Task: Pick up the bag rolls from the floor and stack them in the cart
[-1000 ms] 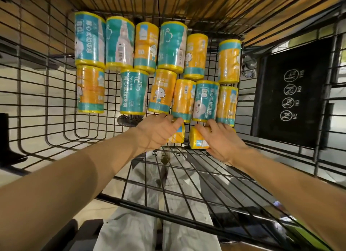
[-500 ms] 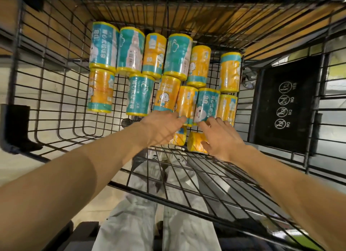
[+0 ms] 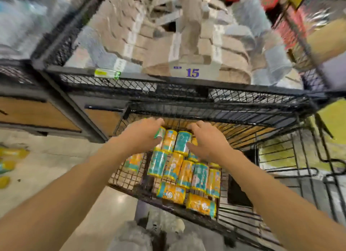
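Several yellow and teal bag rolls lie in rows on the floor of the black wire cart. Two yellow rolls lie sideways at the near end. Both my hands reach over the far row. My left hand lies flat over the far left rolls, its thumb against a teal one. My right hand is spread over the far right rolls, thumb touching the teal roll between my hands. More rolls lie on the floor at the far left. The picture is blurred by motion.
A black mesh shelf stacked with cardboard boxes and a "15" sign stands just beyond the cart. A second wire cart is at the right. My legs are below the cart's near edge.
My view has swung upward, so the shelf is in sight. Both hands left the two near yellow rolls, which lie sideways, and moved forward to the far row.
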`<control>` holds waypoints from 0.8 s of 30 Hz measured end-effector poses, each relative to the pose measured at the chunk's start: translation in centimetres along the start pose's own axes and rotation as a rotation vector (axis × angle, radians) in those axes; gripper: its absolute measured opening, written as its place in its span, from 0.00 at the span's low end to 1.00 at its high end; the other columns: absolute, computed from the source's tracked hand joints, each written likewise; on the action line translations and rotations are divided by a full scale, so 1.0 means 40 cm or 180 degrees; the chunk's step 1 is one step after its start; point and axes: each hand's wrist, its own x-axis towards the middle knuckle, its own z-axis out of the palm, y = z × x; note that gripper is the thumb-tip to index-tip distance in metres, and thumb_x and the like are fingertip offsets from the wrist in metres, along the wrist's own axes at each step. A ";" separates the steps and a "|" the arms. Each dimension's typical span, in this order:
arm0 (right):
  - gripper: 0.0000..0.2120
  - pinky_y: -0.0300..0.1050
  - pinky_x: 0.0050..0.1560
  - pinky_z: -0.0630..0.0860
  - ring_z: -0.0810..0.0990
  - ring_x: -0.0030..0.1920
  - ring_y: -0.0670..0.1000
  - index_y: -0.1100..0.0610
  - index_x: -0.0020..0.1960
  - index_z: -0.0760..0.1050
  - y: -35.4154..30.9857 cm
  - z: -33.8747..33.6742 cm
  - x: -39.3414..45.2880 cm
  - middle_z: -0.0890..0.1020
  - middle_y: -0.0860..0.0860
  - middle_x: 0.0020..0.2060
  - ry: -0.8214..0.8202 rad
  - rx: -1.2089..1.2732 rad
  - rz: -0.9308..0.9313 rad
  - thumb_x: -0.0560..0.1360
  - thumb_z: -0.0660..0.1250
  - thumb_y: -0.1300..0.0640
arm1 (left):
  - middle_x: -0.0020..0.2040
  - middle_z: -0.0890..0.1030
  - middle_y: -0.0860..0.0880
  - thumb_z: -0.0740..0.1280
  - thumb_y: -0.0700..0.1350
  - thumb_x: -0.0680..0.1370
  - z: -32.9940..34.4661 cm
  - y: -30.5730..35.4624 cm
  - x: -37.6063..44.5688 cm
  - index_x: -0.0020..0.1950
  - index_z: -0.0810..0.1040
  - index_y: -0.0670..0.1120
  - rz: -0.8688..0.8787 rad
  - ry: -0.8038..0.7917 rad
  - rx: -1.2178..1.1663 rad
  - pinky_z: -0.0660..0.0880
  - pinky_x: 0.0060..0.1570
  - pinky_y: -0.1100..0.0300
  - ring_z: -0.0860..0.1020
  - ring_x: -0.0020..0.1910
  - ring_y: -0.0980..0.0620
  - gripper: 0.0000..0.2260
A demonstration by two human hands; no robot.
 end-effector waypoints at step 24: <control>0.38 0.47 0.74 0.62 0.63 0.78 0.52 0.53 0.81 0.57 -1.427 -0.523 0.044 0.64 0.52 0.79 0.0731 -0.0382 -0.3421 0.78 0.66 0.38 | 0.72 0.73 0.47 0.64 0.55 0.81 -0.254 -0.692 -1.372 0.77 0.63 0.50 -0.3287 0.1761 0.0063 0.74 0.60 0.51 0.74 0.68 0.44 0.26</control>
